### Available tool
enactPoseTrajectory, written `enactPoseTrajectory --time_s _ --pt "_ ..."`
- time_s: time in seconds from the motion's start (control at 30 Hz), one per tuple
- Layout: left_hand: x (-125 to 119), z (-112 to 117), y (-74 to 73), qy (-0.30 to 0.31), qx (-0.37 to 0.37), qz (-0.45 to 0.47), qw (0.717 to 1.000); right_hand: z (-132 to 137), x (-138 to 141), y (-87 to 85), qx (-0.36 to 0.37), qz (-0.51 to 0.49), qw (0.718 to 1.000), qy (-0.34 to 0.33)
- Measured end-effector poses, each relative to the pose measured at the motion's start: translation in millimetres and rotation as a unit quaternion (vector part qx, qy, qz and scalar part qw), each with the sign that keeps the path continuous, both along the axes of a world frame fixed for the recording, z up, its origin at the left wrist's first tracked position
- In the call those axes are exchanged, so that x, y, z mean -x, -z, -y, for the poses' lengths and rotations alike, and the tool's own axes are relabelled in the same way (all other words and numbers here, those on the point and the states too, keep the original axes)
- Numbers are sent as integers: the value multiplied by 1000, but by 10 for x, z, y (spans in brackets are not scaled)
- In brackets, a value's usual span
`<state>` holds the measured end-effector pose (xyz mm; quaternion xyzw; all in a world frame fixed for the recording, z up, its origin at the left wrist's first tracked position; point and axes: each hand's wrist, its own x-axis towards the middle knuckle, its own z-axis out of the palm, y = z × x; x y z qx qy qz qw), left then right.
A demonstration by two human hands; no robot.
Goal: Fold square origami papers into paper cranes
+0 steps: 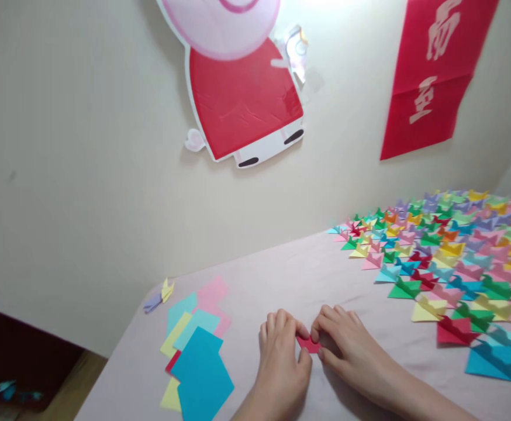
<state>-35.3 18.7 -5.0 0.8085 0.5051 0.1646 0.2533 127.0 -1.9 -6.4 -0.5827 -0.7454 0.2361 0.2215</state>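
Note:
A small folded piece of red paper [309, 344] lies on the pale cloth-covered table, between my two hands. My left hand [282, 345] has its fingers curled, with thumb and forefinger closed on the paper's left side. On the right side, the thumb and forefinger of my right hand [341, 339] pinch the same paper. My fingers cover both ends of it, so only its middle shows. Left of my hands is a loose pile of coloured paper sheets, with blue sheets [203, 374] on top and pink sheets [214, 301] at the back.
Rows of colourful folded paper cranes [452, 286] fill the table's right side. Two narrow folded pieces, a yellow one [166, 290] and a purple one [152, 303], lie at the back left corner. Behind the table rises a wall with a cartoon cutout [247, 105] and a red banner [435, 88].

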Motion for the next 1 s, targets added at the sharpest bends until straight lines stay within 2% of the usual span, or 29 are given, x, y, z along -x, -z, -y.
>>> enactPoseTrajectory --time_s 0.2,0.5,0.63,0.77,0.87,1.0 --pt "7 -4 -20 -19 13 16 1000 -63 -68 -1 9 -3 1000 -12" --pt "74 96 9 -5 -49 55 997 -16 -127 -35 -12 -31 999 -33" --pt "76 83 69 -3 -69 81 994 -6 -114 38 -52 -60 997 -20" --pt "71 36 120 -29 -75 132 988 -52 -95 132 -87 -77 993 -6" --pt "70 13 123 -40 -74 193 978 -75 -84 133 -102 -116 988 4" --pt "73 8 95 -52 -53 235 969 -73 -64 98 -54 -201 978 6"
